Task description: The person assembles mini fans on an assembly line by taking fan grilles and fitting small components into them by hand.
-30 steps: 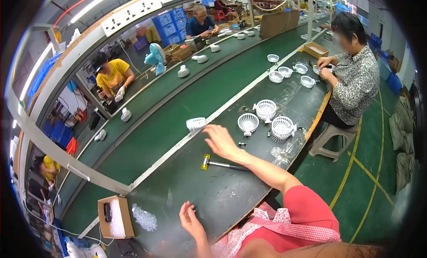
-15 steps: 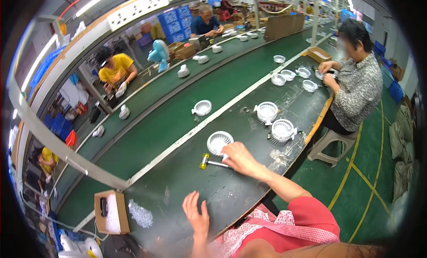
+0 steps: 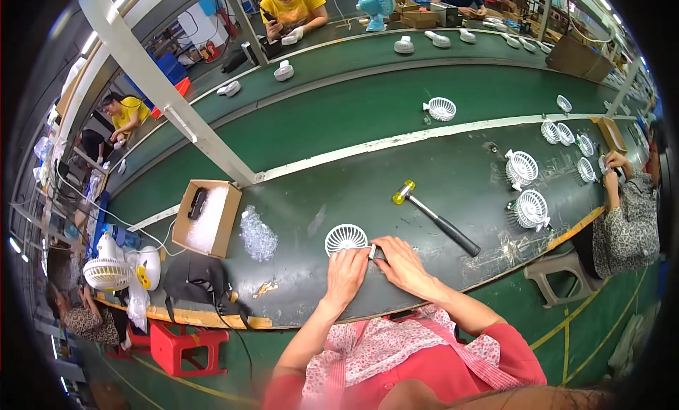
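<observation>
A white, round, slatted fan housing [image 3: 346,237] lies on the dark bench just in front of me. My left hand [image 3: 346,274] grips its near side, fingers laid over the rim. My right hand [image 3: 401,261] is closed at a small white and dark grey part [image 3: 375,252] on the housing's right side, partly hidden by the fingers. To the right of my hands a hammer [image 3: 442,222] with a yellow-faced head and dark handle lies on the bench. A pile of small clear pieces [image 3: 258,234] sits to the left.
An open cardboard box [image 3: 225,224] of clear pieces stands left, near a black bag [image 3: 198,280] and a white fan [image 3: 107,274]. More fan housings [image 3: 531,210] lie right, where a co-worker [image 3: 628,219] sits. A green conveyor [image 3: 339,107] runs beyond; a metal post [image 3: 170,102] rises front left.
The view has turned. My right hand has brought the fan housing from beside the hammer to the bench's near side, and my left hand, open before, now holds it too.
</observation>
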{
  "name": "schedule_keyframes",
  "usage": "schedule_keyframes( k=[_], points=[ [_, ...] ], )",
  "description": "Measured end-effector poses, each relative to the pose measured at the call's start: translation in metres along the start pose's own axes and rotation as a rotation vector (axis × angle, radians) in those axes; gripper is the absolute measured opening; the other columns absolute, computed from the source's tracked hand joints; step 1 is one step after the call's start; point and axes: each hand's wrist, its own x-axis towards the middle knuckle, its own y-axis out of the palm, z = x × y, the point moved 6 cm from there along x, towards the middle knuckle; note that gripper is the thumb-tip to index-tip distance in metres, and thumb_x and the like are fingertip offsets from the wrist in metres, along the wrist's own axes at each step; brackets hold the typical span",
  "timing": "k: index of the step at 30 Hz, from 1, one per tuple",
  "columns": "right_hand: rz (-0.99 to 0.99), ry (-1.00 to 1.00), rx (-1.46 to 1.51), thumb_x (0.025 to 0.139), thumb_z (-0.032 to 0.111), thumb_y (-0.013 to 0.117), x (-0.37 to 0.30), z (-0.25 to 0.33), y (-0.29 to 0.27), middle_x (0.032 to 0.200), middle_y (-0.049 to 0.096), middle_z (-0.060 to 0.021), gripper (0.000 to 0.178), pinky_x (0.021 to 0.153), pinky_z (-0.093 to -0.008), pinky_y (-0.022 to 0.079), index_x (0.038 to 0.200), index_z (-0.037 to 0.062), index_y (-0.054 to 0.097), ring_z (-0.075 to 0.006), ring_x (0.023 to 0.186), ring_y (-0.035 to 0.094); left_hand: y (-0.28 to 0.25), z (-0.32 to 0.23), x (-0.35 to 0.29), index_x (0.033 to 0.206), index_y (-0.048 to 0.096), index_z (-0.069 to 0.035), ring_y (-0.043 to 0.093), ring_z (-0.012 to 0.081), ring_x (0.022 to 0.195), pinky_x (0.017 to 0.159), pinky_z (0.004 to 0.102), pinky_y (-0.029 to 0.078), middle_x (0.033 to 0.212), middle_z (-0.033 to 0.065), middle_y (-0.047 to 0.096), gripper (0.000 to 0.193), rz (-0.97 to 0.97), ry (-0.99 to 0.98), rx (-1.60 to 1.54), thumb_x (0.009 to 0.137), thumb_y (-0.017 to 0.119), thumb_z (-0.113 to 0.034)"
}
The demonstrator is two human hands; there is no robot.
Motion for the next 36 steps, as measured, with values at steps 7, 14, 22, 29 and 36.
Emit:
schedule_keyframes(
  k=[7,14,22,29,36],
  points=[
    [0.032,0.005,0.063,0.091,0.013,0.062,0.0,0.008,-0.002,0.082,0.066,-0.0195,0.015,0.07,-0.0479,0.049,0.095,-0.0008,0.061,-0.0405,0.078,0.064,-0.008,0.002,0.0,0.095,0.068,-0.012,0.057,0.0205,0.081,0.072,0.0356,0.039,0.086,0.0004,0.06,0.021,-0.058,-0.05,0.107,0.075,0.073,-0.008],
    [0.004,-0.035,0.135,0.093,0.014,0.061,0.0,0.021,-0.004,0.082,0.065,-0.022,0.017,0.066,-0.0474,0.049,0.088,-0.0025,0.062,-0.0421,0.077,0.063,-0.013,0.0,0.009,0.094,0.065,-0.01,0.058,0.0187,0.087,0.078,0.0366,0.038,0.09,0.0013,0.061,0.017,-0.138,-0.07,0.113,0.079,0.073,-0.008],
    [-0.043,0.039,0.195,0.096,0.014,0.058,0.011,0.022,-0.031,0.088,0.068,-0.0182,0.017,0.07,-0.0445,0.051,0.093,-0.0015,0.065,-0.0397,0.083,0.066,-0.022,0.006,0.011,0.089,0.066,-0.008,0.061,0.0209,0.086,0.086,0.037,0.038,0.089,0.0035,0.066,0.018,-0.21,-0.211,-0.223,0.075,0.076,-0.003],
    [0.078,0.097,0.443,0.096,0.014,0.061,0.013,0.013,-0.032,0.09,0.07,-0.0133,0.019,0.071,-0.0358,0.052,0.109,0.001,0.067,-0.0283,0.079,0.068,-0.03,0.002,0.006,0.087,0.065,-0.006,0.061,0.0211,0.079,0.084,0.0373,0.039,0.081,0.0034,0.064,0.019,-0.23,-0.123,-0.359,0.073,0.077,-0.002],
    [-0.031,-0.091,0.285,0.092,0.012,0.067,0.011,0.024,-0.037,0.083,0.07,-0.0117,0.017,0.072,-0.0331,0.051,0.104,0.0005,0.068,-0.0175,0.079,0.066,-0.035,0.003,0.007,0.089,0.066,-0.005,0.062,0.0214,0.078,0.08,0.036,0.044,0.083,0.0049,0.066,0.015,-0.118,-0.22,-0.495,0.078,0.076,-0.003]
  ],
)
